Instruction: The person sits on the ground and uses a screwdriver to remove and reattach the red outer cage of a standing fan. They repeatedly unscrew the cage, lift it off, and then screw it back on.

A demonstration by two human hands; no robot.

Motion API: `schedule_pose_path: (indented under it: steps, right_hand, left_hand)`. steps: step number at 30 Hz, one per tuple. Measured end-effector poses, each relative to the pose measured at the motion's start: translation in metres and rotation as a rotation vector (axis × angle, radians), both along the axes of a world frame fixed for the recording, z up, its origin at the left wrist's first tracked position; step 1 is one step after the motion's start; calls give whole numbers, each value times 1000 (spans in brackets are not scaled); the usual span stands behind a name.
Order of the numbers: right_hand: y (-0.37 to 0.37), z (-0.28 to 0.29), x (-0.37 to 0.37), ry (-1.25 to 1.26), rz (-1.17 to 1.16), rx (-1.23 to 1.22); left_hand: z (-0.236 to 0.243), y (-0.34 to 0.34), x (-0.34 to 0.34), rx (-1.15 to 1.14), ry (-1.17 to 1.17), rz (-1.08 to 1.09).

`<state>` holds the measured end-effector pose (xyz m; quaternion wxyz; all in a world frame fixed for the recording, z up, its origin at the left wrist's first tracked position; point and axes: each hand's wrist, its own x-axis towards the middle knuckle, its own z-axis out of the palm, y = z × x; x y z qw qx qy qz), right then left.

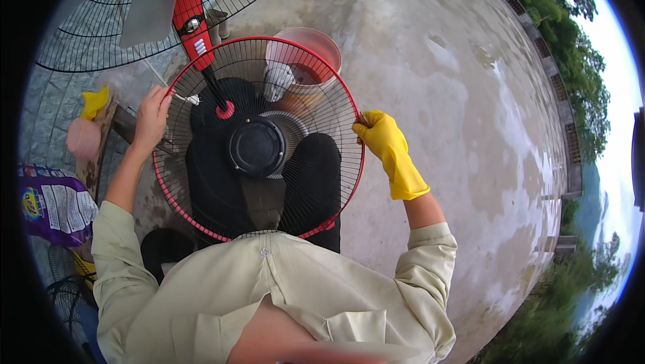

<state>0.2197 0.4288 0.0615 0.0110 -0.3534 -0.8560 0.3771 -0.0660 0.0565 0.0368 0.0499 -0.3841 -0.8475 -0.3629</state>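
Observation:
A round wire fan guard (358, 182) with a red rim and a black centre disc lies across my lap. My bare left hand (154, 114) grips its rim at the upper left. On the right side, my right hand (380, 133), in a yellow rubber glove, is closed on the rim too. Through the wires I see a white cloth or glove (277, 82) hanging over the edge of a bucket (329, 48). Just beyond the guard stands a fan (190, 14) with a red control panel, grey blades and a black wire cage.
At the left a purple bag (60, 206) stands by a wooden plank (94, 135). A pink tub (83, 138) and a yellow cloth-like piece (95, 102) sit near it. Wet concrete (463, 129) stretches right to a low wall (566, 122) with trees behind.

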Motion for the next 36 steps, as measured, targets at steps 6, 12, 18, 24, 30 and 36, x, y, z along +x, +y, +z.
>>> schedule_pose_path:
  steps: [6,12,18,24,30,36]
  right_hand:
    - [-16,-7,1,-69,108,473]
    - [-15,-21,7,-26,108,536]
    - [-18,-18,8,-18,113,550]
    - [-27,-21,12,-10,65,644]
    - [-25,-20,13,50,-24,457]
    - [-19,-7,12,92,-120,-3]
  left_hand:
    - [-5,-3,-3,3,133,-11]
    - [4,2,-9,94,54,-74]
    - [16,18,-29,138,-49,-113]
    - [4,23,-34,176,71,-133]
    - [-1,24,-44,147,-83,-121]
    - [3,25,-43,72,-176,-69]
